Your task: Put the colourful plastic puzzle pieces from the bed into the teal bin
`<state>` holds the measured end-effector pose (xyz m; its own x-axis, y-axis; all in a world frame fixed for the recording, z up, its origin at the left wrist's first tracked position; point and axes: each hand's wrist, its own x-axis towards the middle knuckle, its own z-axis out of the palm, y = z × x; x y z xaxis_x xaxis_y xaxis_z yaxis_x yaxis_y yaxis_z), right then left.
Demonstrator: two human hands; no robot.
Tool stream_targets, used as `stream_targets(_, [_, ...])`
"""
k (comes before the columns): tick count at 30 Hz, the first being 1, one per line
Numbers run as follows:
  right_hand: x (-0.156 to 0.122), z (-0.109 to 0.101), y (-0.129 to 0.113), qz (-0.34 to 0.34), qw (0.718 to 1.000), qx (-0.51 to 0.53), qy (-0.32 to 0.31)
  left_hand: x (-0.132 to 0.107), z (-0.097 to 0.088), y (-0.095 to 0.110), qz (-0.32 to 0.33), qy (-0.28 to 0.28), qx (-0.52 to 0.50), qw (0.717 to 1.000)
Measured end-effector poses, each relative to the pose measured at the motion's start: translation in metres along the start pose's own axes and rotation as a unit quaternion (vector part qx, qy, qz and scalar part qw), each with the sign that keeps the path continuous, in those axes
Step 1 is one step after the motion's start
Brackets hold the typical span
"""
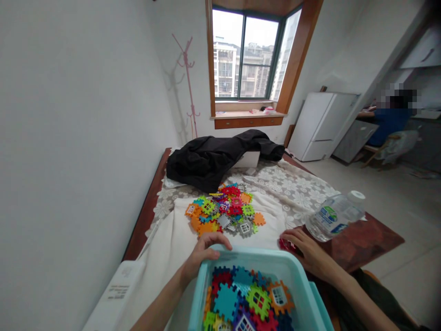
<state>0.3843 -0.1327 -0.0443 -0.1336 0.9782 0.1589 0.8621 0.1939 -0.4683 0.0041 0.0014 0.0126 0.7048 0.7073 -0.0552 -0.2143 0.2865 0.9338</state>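
Observation:
A light-blue plastic bin (248,252) sits close in front of me, holding several colourful interlocking building pieces (226,301). My left hand (211,250) grips its far left corner, fingers over the rim. Beyond the bin, a loose pile of similar pieces (223,220) in orange, green, red, grey and blue lies on a white cloth. To the right of the bin, my right hand (305,248) is closed on a red piece (287,243) near the table surface. The hand partly covers this piece, so its full shape is hidden.
A clear plastic bottle (336,216) with a white cap stands right of my right hand. Black fabric (206,158) lies over a white box at the table's far end. A white box (115,292) is at the left edge. A person in blue (391,122) sits far right.

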Motion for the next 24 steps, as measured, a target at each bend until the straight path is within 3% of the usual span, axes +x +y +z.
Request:
stream_targets(4, [0.028,-0.007,-0.014,-0.041,0.997,0.055,0.035,-0.001,-0.001,-0.003,-0.005,-0.001,-0.007,1.000])
stream_targets(8, [0.083,-0.009,-0.037,-0.134,0.986,0.088,0.055,-0.002,-0.010,-0.012,0.003,0.027,-0.009,1.000])
stream_targets(14, [0.161,0.006,-0.052,-0.198,0.979,0.044,-0.026,-0.001,-0.023,-0.019,0.030,0.108,-0.014,0.994])
stream_targets(20, [0.174,0.040,-0.043,-0.254,0.965,0.064,0.006,-0.010,-0.023,-0.017,0.039,0.104,0.014,0.994])
stream_targets(24, [0.171,0.043,-0.037,-0.257,0.962,0.081,0.043,-0.020,-0.019,-0.020,0.038,0.059,0.066,0.995])
